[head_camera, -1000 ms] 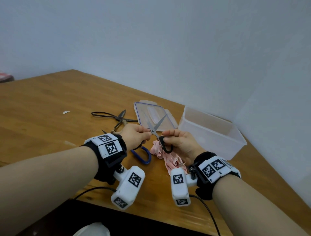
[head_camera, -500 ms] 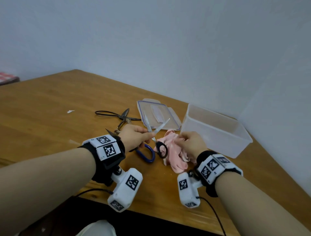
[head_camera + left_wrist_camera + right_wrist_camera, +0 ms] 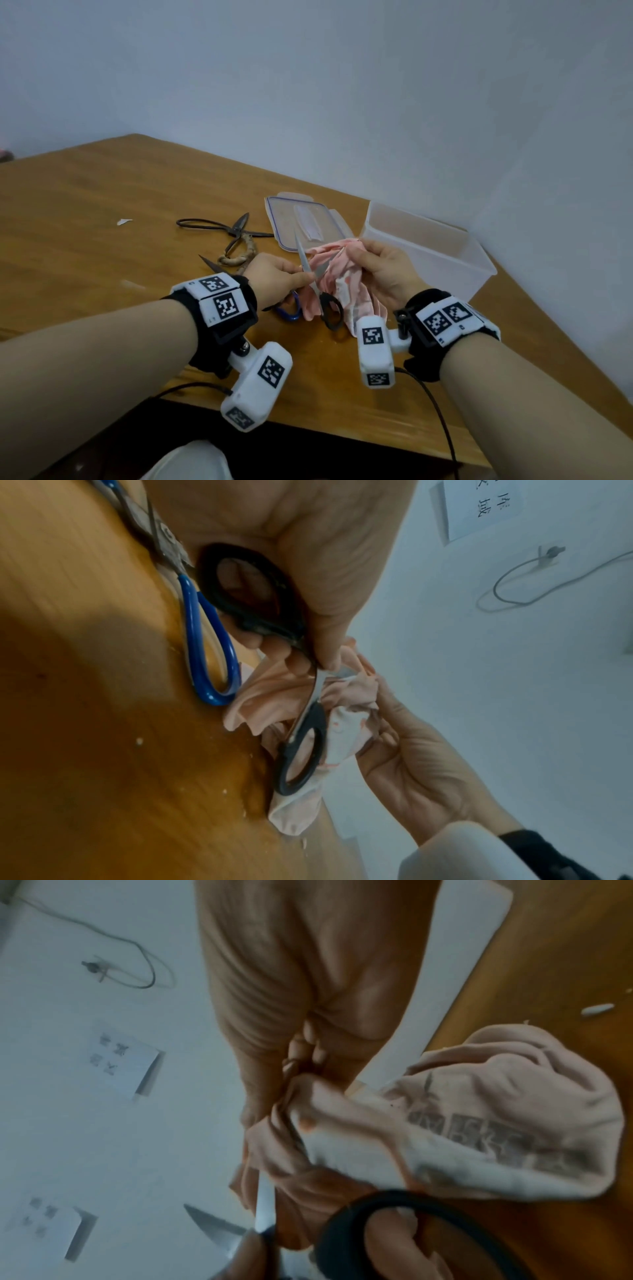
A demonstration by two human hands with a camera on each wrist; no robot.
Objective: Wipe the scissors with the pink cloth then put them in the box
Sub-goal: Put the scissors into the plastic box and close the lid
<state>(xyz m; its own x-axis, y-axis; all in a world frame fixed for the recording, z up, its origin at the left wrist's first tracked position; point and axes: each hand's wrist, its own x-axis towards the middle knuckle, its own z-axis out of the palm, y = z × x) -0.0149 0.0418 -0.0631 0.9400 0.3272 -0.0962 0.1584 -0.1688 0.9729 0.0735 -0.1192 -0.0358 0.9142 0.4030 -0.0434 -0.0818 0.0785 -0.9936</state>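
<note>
Black-handled scissors (image 3: 329, 308) are held up over the table with their blades apart. My left hand (image 3: 303, 279) pinches them near the pivot, and one black loop (image 3: 246, 588) lies against its palm. One blade (image 3: 299, 248) points up, bare. The other blade runs into the pink cloth (image 3: 346, 274), which my right hand (image 3: 356, 251) grips bunched round it. In the right wrist view the cloth (image 3: 496, 1123) hangs below my curled fingers (image 3: 308, 1053). The clear plastic box (image 3: 428, 240) stands open just right of my right hand.
The box lid (image 3: 305, 222) lies flat behind my hands. Dark iron scissors (image 3: 233, 229) and a cord-wrapped pair (image 3: 239, 255) lie to its left. Blue-handled scissors (image 3: 291, 311) lie under my left hand. The table corner meets two walls behind the box.
My right hand let go of the scissors' black handle, took up the pink cloth from the table and raised it round one blade. My left hand kept hold of the scissors.
</note>
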